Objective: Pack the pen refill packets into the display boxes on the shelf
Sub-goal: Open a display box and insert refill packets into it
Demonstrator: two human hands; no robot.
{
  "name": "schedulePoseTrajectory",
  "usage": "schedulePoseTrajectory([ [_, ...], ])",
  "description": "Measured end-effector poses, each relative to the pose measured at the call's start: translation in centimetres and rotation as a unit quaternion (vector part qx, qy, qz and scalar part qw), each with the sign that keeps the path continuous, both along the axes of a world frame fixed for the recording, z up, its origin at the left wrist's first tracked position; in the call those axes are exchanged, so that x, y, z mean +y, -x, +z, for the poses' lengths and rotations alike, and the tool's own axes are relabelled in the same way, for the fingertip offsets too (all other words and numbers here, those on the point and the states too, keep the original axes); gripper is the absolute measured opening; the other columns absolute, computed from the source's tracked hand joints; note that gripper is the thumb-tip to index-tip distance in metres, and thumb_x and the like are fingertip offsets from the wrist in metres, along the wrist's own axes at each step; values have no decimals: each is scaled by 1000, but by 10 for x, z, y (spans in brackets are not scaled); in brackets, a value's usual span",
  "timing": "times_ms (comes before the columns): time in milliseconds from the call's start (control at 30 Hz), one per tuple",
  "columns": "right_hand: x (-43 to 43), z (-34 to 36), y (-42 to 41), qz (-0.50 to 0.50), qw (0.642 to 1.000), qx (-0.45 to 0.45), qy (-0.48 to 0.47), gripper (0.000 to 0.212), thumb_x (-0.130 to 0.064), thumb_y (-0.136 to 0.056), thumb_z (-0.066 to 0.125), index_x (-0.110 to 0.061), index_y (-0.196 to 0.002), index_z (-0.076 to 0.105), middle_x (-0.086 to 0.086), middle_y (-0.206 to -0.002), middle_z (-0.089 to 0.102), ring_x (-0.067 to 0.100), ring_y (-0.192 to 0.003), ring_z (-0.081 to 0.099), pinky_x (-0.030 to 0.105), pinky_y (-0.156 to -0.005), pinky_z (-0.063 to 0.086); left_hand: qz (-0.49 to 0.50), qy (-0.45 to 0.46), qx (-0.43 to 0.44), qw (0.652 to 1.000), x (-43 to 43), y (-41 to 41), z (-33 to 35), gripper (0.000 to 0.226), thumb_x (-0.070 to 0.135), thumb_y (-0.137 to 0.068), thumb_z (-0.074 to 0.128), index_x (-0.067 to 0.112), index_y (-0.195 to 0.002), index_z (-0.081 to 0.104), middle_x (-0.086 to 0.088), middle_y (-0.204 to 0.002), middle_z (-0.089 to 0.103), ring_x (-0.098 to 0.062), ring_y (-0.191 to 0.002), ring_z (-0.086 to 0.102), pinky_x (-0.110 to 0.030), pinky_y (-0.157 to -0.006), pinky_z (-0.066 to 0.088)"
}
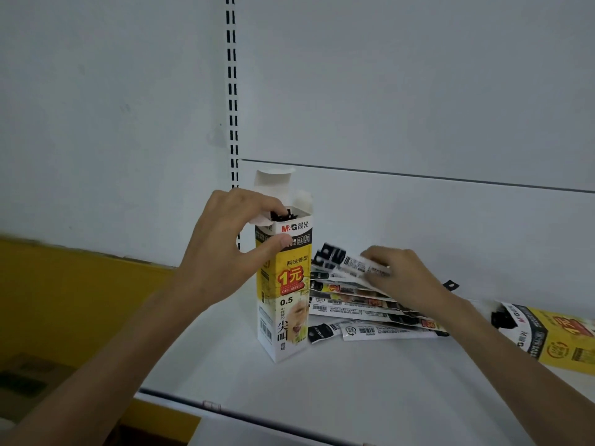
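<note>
The upright box [285, 284] stands mid-shelf [354, 381], flaps open, black packet tops showing inside. The left hand [225, 249] grips its top corner, thumb on the front, fingers at the opening. At three o'clock lies a loose pile of packets [363, 317]; the right hand [405, 278] pinches the top packet [347, 260]. Farther that way, a second box [553, 336] lies flat.

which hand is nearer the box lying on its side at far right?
Right. The right hand is on the loose refill packets, left of the lying box with bare shelf between. The left hand is farther left, gripping the upright box.
</note>
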State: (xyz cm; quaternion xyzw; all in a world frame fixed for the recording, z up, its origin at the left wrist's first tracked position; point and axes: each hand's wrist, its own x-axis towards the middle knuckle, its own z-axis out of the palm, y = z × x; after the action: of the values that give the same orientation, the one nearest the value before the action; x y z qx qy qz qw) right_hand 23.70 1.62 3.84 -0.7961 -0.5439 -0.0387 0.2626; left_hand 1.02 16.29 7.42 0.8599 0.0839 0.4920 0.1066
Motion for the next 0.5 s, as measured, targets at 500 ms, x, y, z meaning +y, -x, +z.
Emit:
schedulePoseTrajectory([
  [500, -5, 131, 46, 241, 790, 350, -442, 10, -12, -86, 57, -15, -87, 66, -8, -79, 68, 9, -78, 63, 23, -66, 52, -16, -15, 21, 1000, 3, 4, 7, 42, 52, -70, 57, 18, -92, 69, 7, -107, 48, 2, -96, 44, -3, -63, 42],
])
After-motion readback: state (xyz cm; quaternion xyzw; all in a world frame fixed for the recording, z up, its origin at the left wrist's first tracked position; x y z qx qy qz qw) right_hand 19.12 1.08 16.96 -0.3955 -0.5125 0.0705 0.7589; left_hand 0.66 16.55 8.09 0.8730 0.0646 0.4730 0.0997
